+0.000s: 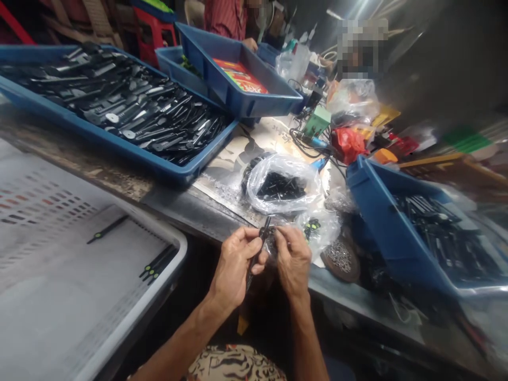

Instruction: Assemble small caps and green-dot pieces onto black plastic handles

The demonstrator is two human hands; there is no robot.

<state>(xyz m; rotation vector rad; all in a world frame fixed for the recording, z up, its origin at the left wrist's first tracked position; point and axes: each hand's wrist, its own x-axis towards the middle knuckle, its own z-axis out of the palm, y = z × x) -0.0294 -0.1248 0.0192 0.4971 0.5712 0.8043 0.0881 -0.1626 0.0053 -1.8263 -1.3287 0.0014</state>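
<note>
In front of my body, over the table's edge, my left hand (236,262) is closed around a slim black plastic part (250,276) that stands roughly upright. Its tip pokes out above the fingers. My right hand (294,259) pinches at the part's upper end; anything small between those fingertips is hidden. Just beyond the hands sits an open clear plastic bag (254,185) full of small black pieces. A smaller clear bag (331,227) with black and yellow-green pieces lies right of it, beside a round dish of small metal pins (340,256).
A blue tray (190,172) heaped with long black parts is at left. Below it, a white crate (51,296) holds several black parts with yellow-green ends. A tilted blue bin (381,233) stands at right. Further back are stacked trays (254,108), a green box (317,121) and a co-worker's hand (250,44).
</note>
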